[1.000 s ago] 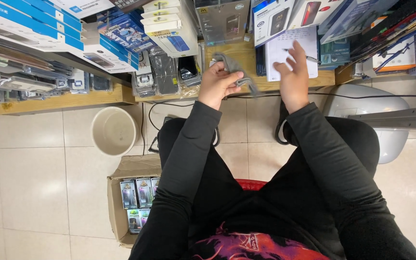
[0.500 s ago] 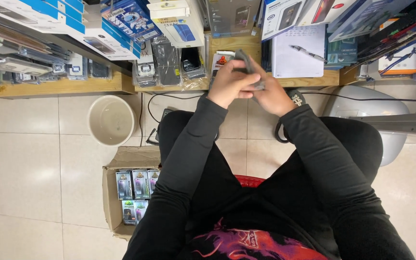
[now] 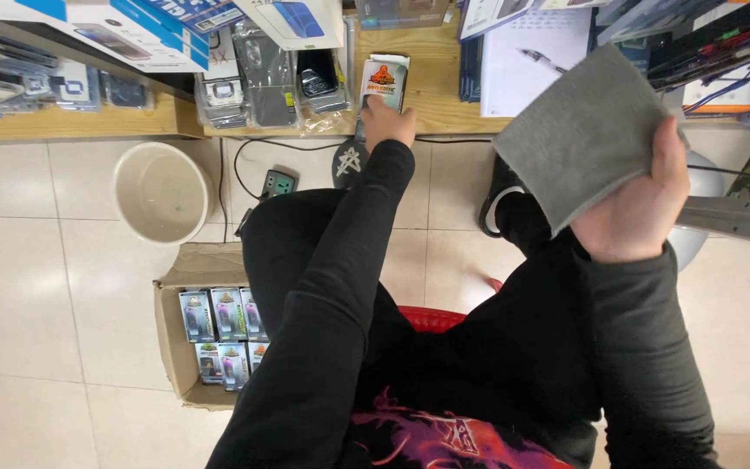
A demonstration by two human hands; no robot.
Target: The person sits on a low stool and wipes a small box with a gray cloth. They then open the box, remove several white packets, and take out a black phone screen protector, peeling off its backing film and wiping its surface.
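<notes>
My right hand [image 3: 637, 207] holds a flat grey pad-like sheet [image 3: 582, 135] up close to the camera, thumb along its right edge. My left hand [image 3: 387, 119] reaches forward to the wooden bench edge and rests on the lower end of a small printed retail box [image 3: 384, 80] lying on the bench. Whether the fingers close around the box I cannot tell; they cover its bottom end. Both arms wear black sleeves, and I sit on a red stool [image 3: 431, 317].
A cream bucket [image 3: 161, 193] stands on the tiled floor at left. A cardboard carton [image 3: 175, 334] of several small boxed items sits beside my left leg. Cables and a green plug adapter [image 3: 278, 183] lie below the wooden bench [image 3: 71, 123], which carries bagged phone cases, boxes and a notepad [image 3: 533, 52].
My hands, together in front of me half a second ago, have parted. The right hand drew the grey sheet back toward the camera; the left hand went forward to the small box.
</notes>
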